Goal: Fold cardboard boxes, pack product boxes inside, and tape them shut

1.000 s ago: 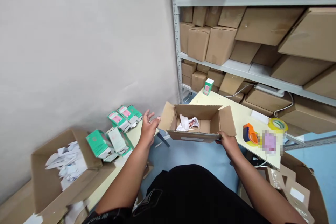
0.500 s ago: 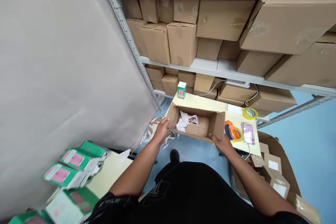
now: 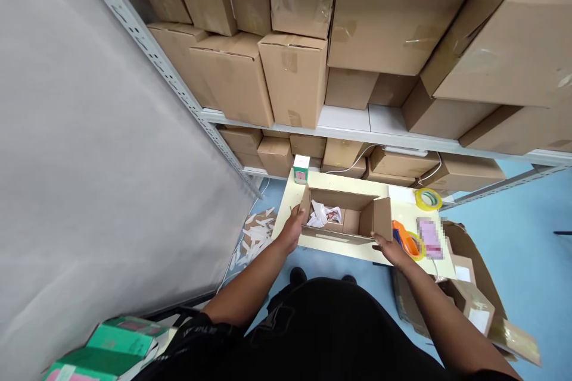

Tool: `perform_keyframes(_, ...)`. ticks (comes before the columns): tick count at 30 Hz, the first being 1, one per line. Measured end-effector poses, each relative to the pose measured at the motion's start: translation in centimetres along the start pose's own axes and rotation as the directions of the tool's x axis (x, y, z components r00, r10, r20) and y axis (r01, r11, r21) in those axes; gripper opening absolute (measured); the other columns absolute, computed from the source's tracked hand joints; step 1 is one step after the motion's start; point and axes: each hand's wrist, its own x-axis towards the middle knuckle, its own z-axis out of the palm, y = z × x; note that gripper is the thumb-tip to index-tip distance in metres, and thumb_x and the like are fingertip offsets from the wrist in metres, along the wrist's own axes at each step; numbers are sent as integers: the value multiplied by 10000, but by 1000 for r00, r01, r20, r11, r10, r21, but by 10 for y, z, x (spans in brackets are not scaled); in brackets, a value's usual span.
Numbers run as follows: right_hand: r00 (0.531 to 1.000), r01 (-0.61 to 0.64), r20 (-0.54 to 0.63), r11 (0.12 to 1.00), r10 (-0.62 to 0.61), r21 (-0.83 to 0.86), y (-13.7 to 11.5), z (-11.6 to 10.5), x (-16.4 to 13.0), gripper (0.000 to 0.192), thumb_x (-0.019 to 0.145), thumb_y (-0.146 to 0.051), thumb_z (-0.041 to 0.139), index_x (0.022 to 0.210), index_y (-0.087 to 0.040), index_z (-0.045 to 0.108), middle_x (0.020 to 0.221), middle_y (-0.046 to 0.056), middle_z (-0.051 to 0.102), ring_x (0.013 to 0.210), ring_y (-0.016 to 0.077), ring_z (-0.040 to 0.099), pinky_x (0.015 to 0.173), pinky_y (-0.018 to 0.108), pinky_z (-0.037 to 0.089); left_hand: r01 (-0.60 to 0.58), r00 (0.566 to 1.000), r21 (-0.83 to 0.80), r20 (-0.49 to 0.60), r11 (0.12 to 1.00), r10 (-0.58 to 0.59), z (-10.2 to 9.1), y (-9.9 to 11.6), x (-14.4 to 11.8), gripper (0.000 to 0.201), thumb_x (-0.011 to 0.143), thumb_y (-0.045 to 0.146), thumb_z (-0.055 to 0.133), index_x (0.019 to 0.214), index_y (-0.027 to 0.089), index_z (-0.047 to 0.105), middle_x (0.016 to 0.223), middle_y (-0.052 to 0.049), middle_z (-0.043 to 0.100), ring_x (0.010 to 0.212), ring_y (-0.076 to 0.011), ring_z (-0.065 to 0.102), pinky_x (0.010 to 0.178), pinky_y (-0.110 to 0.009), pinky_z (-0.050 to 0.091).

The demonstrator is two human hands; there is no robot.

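An open cardboard box is over the pale yellow table, its top facing up. Crumpled white paper and a small printed picture lie inside, toward its left end. My left hand grips the left end of the box, fingers partly hidden by the cardboard. At the front right corner my right hand holds the box, with the thumb over the edge. Whether the box rests on the table or hangs just above it, I cannot tell.
A green and white small box stands at the table's back left. Yellow tape and an orange tape dispenser lie right. Shelves of cartons rise behind. Paper scraps litter the floor; green boxes sit lower left.
My hands have carried the cardboard box slightly right and further over the table. The view has turned, so the green boxes at lower left have mostly slid out of sight.
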Motion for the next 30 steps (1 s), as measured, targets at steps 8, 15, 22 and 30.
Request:
perform_keyframes(8,991,135,-5,967,-137,215,1,-18,9,761,890,-779,614,1386,-203,627,1479,168,636,1321,351,644,973,475,651,2,997,478,-73,878,38,-15,82,42,555,949,620,578,1330,219,632,1414,-125,676,1315,-304,629,1050,-426,525)
perform_keyframes(15,905,424,-116,890,-409,169,2,-53,-12,666,1019,-684,459,1488,-218,543,1549,190,576,1399,340,592,1104,546,530,46,962,926,-142,374,233,20,139,161,564,841,509,775,1250,155,613,1392,-203,646,1272,-336,643,1047,-381,491)
perform_keyframes(22,908,287,-324,958,-264,23,-17,-62,-56,556,1003,-611,551,1394,-223,631,1471,160,650,1327,308,647,1099,494,541,190,946,946,-248,262,208,39,124,229,609,727,373,860,1220,163,571,1335,-245,631,1234,-395,664,997,-423,516)
perform_keyframes(30,890,321,-301,940,-342,-117,-75,-46,-75,401,928,-552,675,1176,-248,756,1233,112,776,1130,299,729,836,381,620,65,877,647,-400,759,266,-4,159,191,381,780,396,750,927,254,428,917,-20,613,844,-213,674,729,-341,601)
